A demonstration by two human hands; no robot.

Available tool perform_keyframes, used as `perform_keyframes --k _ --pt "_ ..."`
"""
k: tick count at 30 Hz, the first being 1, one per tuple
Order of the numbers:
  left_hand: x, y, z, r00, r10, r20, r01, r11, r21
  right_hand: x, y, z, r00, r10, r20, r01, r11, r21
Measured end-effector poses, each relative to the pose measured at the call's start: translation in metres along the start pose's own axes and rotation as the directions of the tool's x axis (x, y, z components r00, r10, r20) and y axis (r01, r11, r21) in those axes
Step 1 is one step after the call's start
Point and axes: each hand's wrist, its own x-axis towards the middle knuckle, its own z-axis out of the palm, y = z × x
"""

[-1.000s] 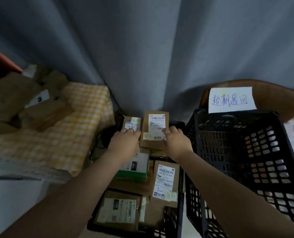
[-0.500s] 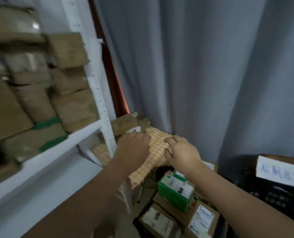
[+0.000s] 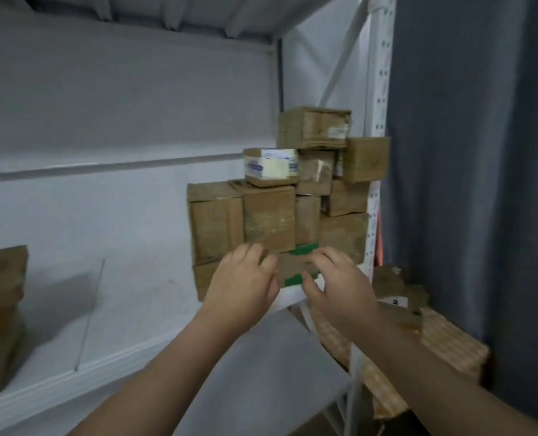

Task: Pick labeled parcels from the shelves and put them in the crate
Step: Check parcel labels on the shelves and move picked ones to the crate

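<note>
The green-taped parcel (image 3: 293, 268) lies at the bottom of the stack (image 3: 269, 215), at the right end of the shelf (image 3: 129, 316). The left hand (image 3: 242, 286) is at its left edge and the right hand (image 3: 340, 289) at its right. Both have their fingers bent, but blur hides whether they grip it.

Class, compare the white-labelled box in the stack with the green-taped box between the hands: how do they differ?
The white-labelled box sits high in the stack; the green-taped box lies at the bottom. The white-labelled box shows a pale label; the green-taped box shows brown card with green strips. The left hand and right hand flank the green-taped box; none is near the white-labelled box. Both are cardboard.
</note>
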Motion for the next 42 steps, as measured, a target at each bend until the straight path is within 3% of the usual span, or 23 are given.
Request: perform_keyframes --k 3,7,15,19,22,25,27,29,32,36,39,42 --pt "-0.015 -0.051 -0.009 0.993 -0.094 -0.073 0.095 0.995 0.012 0.026 -0.037 0.026 0.998 -0.043 -0.045 0.047 0.995 0.092" --pt "-0.023 -0.108 -0.011 0.976 -0.190 -0.105 0.196 0.979 0.057 0.070 -0.078 0.050 1.000 0.029 0.002 -0.029 0.995 0.099" --pt "-0.034 -0.173 0.002 0.971 -0.224 -0.082 0.227 0.974 0.028 0.151 -0.133 0.108 0.988 0.152 0.020 -0.144 0.963 -0.229" --pt "-0.046 -0.193 0.010 0.969 -0.242 -0.059 0.241 0.970 -0.022 0.157 -0.139 0.133 0.984 0.157 -0.085 -0.174 0.952 -0.252" --pt "-0.053 -0.198 0.016 0.945 -0.326 0.001 0.321 0.930 -0.178 0.160 -0.138 0.140 0.980 0.109 -0.168 -0.140 0.972 -0.188" --pt "-0.056 -0.199 0.022 0.888 -0.452 0.087 0.445 0.793 -0.416 0.158 -0.136 0.145 0.946 0.003 -0.323 -0.026 0.997 -0.067" --pt "-0.054 -0.196 0.022 0.827 -0.542 0.146 0.518 0.637 -0.570 0.151 -0.136 0.147 0.899 -0.027 -0.436 0.049 0.998 0.038" --pt "-0.051 -0.194 0.020 0.730 -0.624 0.280 0.598 0.383 -0.704 0.145 -0.136 0.147 0.851 -0.050 -0.523 0.126 0.986 0.111" --pt "-0.045 -0.192 0.015 0.598 -0.618 0.511 0.653 0.005 -0.758 0.141 -0.142 0.138 0.797 -0.027 -0.604 0.235 0.934 0.268" --pt "-0.044 -0.189 0.006 0.656 -0.550 0.517 0.433 -0.288 -0.855 0.128 -0.160 0.131 0.833 0.142 -0.535 0.233 0.787 0.572" --pt "-0.047 -0.189 -0.003 0.636 -0.631 0.444 0.282 -0.346 -0.895 0.119 -0.170 0.133 0.917 0.252 -0.309 0.084 0.636 0.767" --pt "-0.054 -0.195 -0.013 0.607 -0.750 0.262 0.224 -0.154 -0.962 0.112 -0.177 0.134 0.968 0.227 -0.109 -0.044 0.578 0.815"
